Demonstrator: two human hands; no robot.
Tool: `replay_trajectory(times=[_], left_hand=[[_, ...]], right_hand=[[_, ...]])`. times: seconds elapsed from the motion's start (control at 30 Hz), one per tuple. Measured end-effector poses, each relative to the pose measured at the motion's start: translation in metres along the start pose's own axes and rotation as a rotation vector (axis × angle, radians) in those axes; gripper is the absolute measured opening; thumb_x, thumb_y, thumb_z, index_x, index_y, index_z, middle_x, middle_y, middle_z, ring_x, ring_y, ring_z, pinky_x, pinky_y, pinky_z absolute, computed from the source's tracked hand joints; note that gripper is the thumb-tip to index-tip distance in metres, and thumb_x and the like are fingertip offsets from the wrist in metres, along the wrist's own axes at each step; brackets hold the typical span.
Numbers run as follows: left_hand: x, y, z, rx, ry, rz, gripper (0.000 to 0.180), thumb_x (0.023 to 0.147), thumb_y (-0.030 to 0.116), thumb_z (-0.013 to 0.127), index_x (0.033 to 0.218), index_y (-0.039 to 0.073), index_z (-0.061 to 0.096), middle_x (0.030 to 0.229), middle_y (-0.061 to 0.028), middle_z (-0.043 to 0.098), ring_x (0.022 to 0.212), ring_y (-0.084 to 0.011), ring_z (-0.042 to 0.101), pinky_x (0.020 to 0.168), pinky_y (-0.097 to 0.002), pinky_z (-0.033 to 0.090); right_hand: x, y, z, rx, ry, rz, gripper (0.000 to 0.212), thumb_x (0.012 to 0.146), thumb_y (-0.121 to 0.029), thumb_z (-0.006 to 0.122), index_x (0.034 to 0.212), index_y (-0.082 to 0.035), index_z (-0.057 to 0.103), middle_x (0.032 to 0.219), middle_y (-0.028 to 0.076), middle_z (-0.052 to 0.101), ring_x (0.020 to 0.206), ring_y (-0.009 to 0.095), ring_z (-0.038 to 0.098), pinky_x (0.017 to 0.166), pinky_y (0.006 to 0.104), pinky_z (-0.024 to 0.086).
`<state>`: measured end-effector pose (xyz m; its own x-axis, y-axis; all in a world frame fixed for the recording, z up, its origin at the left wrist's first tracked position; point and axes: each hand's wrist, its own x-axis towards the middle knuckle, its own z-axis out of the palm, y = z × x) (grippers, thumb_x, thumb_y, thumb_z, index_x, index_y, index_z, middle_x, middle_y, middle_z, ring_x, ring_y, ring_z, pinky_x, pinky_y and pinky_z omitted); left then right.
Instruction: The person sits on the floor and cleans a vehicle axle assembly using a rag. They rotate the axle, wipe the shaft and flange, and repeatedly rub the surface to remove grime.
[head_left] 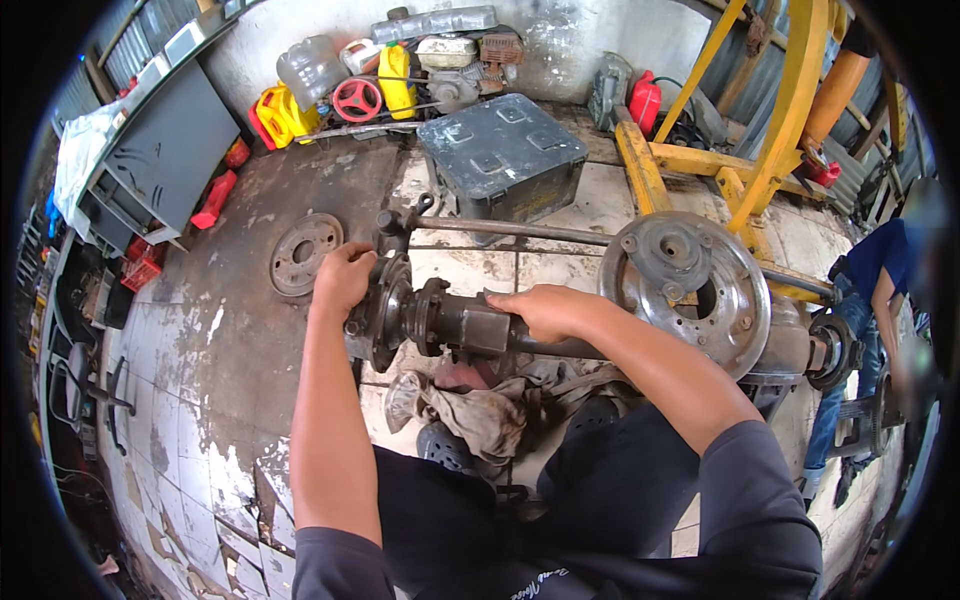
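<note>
A greasy dark vehicle axle [485, 328] lies across in front of me, its flanged wheel hub [388, 312] at the left end. My left hand [343, 278] is closed at the outer face of this hub, its fingers curled over the edge; what sits under the fingertips is hidden. My right hand [542, 312] wraps over the axle tube beside a square block, thumb along the top. Behind the axle runs a long steel rod [520, 229]. A steel wheel rim [640, 290] with a round plate on it rests at the axle's right part.
A grimy rag [480, 415] lies beneath the axle between my feet. A brake-disc-like round plate [303, 255] is on the floor at left. Beyond stand a dark lidded box [505, 150], a yellow hoist frame [650, 165] and several jugs. Another person [865, 290] bends at right.
</note>
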<state>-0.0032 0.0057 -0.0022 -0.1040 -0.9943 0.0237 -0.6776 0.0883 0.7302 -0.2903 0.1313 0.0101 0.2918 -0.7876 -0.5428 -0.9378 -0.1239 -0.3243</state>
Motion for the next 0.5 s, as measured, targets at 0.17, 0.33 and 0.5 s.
replay_trajectory(times=[0.17, 0.33, 0.5], left_hand=[[0.001, -0.007, -0.001, 0.003, 0.014, -0.017, 0.038, 0.084, 0.029, 0.064, 0.114, 0.008, 0.072, 0.108, -0.0168, 0.072, 0.102, -0.0303, 0.068, 0.091, -0.0372, 0.050], [-0.004, -0.003, 0.002, 0.052, 0.010, -0.079, 0.038, 0.085, 0.028, 0.067, 0.116, 0.006, 0.071, 0.107, -0.0177, 0.072, 0.102, -0.0306, 0.068, 0.092, -0.0369, 0.049], [0.003, -0.005, -0.005, 0.082, -0.029, -0.130, 0.041, 0.084, 0.038, 0.062, 0.118, 0.018, 0.072, 0.115, -0.0105, 0.071, 0.111, -0.0292, 0.065, 0.097, -0.0381, 0.048]], right_hand=[[-0.007, 0.005, 0.018, 0.062, 0.217, -0.349, 0.082, 0.079, 0.004, 0.051, 0.154, -0.023, 0.034, 0.116, 0.024, 0.066, 0.098, 0.042, 0.064, 0.084, 0.0475, 0.050], [-0.004, -0.007, 0.005, -0.006, 0.067, -0.085, 0.083, 0.078, 0.006, 0.049, 0.155, -0.023, 0.033, 0.131, 0.021, 0.060, 0.108, 0.042, 0.062, 0.092, 0.0447, 0.050], [0.003, -0.007, 0.010, 0.009, 0.109, -0.121, 0.084, 0.077, 0.003, 0.053, 0.155, -0.022, 0.033, 0.122, 0.026, 0.062, 0.107, 0.042, 0.062, 0.091, 0.0448, 0.050]])
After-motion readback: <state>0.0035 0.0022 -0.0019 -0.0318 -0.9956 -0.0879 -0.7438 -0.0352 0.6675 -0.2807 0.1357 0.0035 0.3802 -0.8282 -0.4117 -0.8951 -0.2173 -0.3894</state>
